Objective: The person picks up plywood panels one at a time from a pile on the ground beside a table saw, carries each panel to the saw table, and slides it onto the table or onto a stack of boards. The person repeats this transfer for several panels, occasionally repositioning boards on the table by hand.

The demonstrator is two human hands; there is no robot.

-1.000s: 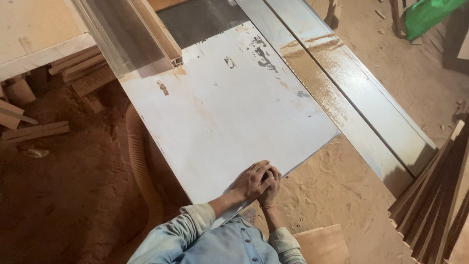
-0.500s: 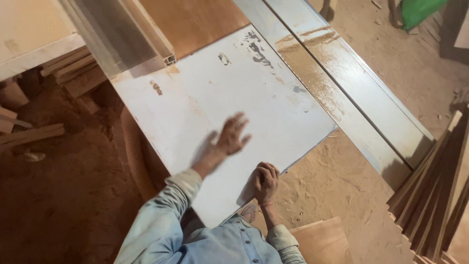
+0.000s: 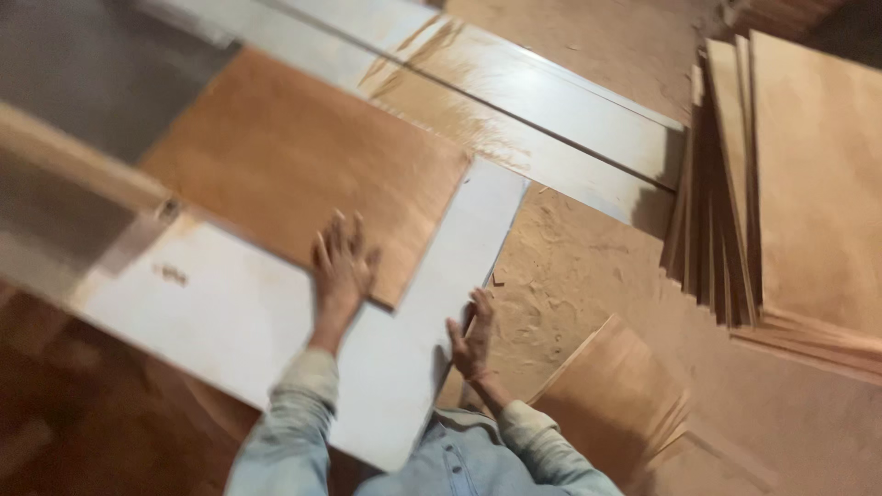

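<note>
A brown plywood sheet (image 3: 303, 174) lies on a white table top (image 3: 211, 312). My left hand (image 3: 342, 266) rests flat with spread fingers on the sheet's near edge. My right hand (image 3: 473, 335) presses on the white top's right edge, fingers apart, holding nothing. The view is blurred by motion.
White metal rails (image 3: 514, 110) run diagonally behind the table. Sawdust (image 3: 570, 276) covers the floor to the right. A stack of plywood sheets (image 3: 790, 174) leans at the right. Another plywood piece (image 3: 616, 395) lies near my right elbow.
My left hand has reached forward from beside the right hand onto the brown sheet. The brown sheet now covers much of the white top. The view has swung right.
</note>
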